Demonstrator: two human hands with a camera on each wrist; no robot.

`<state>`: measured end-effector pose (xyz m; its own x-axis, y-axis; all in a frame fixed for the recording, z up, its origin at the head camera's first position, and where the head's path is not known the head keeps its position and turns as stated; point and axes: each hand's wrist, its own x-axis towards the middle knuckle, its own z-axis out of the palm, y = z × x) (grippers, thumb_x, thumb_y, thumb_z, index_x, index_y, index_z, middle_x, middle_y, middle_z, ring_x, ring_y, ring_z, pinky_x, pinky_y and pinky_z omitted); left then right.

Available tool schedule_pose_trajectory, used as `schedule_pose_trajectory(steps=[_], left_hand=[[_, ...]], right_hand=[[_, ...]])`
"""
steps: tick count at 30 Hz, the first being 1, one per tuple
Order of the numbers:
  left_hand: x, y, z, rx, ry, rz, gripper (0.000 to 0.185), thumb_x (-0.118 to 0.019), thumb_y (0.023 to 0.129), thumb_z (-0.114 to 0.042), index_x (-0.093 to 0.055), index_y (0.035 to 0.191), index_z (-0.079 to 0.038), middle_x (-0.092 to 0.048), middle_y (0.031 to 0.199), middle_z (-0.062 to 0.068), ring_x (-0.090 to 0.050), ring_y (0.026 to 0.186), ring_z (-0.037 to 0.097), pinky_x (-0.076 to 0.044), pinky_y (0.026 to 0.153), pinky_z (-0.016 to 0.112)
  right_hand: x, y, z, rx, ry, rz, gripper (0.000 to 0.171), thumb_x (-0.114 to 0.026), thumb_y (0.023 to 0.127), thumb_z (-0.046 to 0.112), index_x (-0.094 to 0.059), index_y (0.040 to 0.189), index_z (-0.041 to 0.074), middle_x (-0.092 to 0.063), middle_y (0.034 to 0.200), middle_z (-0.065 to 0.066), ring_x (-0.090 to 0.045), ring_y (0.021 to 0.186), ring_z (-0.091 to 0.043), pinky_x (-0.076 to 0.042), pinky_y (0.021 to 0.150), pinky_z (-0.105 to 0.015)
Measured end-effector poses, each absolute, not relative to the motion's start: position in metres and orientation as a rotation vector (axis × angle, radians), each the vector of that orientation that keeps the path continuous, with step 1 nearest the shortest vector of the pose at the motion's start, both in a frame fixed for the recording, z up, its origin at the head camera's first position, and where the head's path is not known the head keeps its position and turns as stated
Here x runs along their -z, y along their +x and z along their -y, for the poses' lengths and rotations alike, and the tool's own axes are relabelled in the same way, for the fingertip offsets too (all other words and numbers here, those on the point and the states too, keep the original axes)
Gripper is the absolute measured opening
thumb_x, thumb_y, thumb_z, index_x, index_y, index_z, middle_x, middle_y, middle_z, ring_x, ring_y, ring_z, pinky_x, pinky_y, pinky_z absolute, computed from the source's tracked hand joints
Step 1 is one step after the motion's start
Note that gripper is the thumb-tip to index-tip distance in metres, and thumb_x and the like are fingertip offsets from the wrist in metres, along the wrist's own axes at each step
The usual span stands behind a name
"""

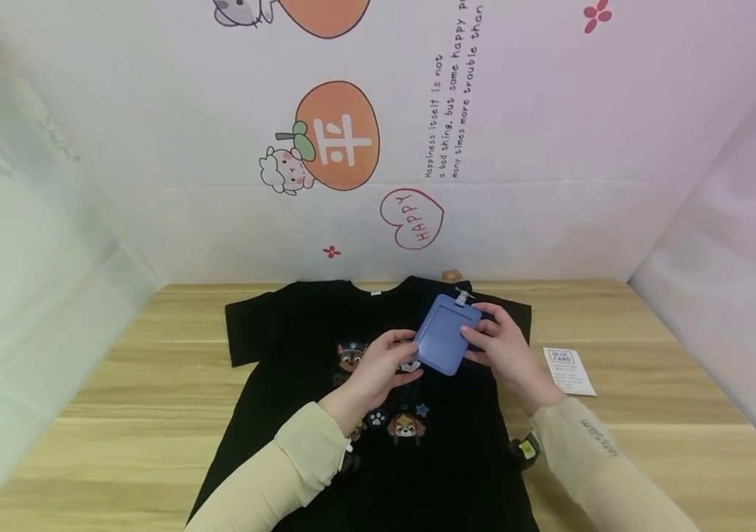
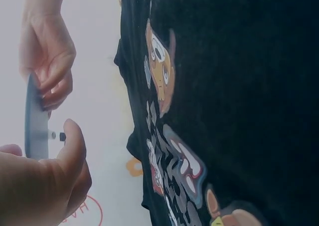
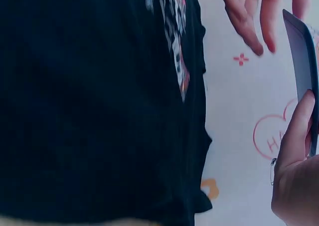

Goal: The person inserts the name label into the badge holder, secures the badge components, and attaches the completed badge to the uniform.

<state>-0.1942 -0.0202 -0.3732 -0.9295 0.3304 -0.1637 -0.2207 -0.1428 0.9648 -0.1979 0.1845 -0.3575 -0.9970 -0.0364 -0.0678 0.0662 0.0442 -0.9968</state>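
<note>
A blue badge holder (image 1: 445, 336) with a clear tab and metal clip (image 1: 462, 297) at its top is held up over the shirt, tilted to the right. My right hand (image 1: 500, 346) grips its right edge, thumb on the front face. The fingertips of my left hand (image 1: 380, 366) pinch its left edge, the lower fingers spread away from it. In the left wrist view the holder (image 2: 36, 123) stands edge-on between both hands. Beneath lies a black T-shirt (image 1: 298, 414) with cartoon dog prints, spread flat, its collar toward the back.
A white paper slip (image 1: 569, 372) printed "ID/IC CARD" lies right of the shirt on the wooden table (image 1: 118, 414). White printed cloth (image 1: 218, 148) hangs behind the table and along both sides. A small black device (image 1: 525, 449) sits at my right sleeve.
</note>
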Motion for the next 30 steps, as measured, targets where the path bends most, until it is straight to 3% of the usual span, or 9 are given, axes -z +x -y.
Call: schedule_pose_trajectory(steps=[8,16,30], left_hand=[[0.371,-0.195,0.023,-2.1,0.081,-1.869,0.044,-0.05,0.098,-0.021,-0.04,0.136,-0.001,-0.052,0.129,0.02,-0.057,0.108,0.025,-0.049,0.094,0.046],[0.369,-0.196,0.025,-2.116,0.084,-1.892,0.042,-0.051,0.098,-0.018,-0.042,0.136,-0.001,-0.053,0.127,0.02,-0.058,0.095,0.019,-0.053,0.079,0.034],[0.37,-0.198,0.033,-2.028,0.069,-2.067,0.04,-0.053,0.096,-0.013,-0.046,0.135,-0.008,-0.057,0.129,0.018,-0.059,0.1,0.024,-0.05,0.075,0.032]], right_hand=[[0.363,-0.194,-0.166,2.125,-0.008,-2.209,0.053,-0.054,0.095,0.004,-0.027,0.14,0.003,-0.057,0.091,0.003,-0.059,0.083,-0.008,-0.057,0.073,-0.028],[0.373,-0.192,-0.156,2.138,-0.038,-2.181,0.049,-0.057,0.093,0.002,-0.032,0.135,0.003,-0.057,0.089,0.002,-0.061,0.077,-0.008,-0.057,0.071,-0.028],[0.372,-0.185,-0.151,2.123,-0.069,-2.116,0.049,-0.055,0.094,0.007,-0.028,0.135,0.003,-0.058,0.091,0.0,-0.063,0.08,-0.011,-0.057,0.075,-0.033]])
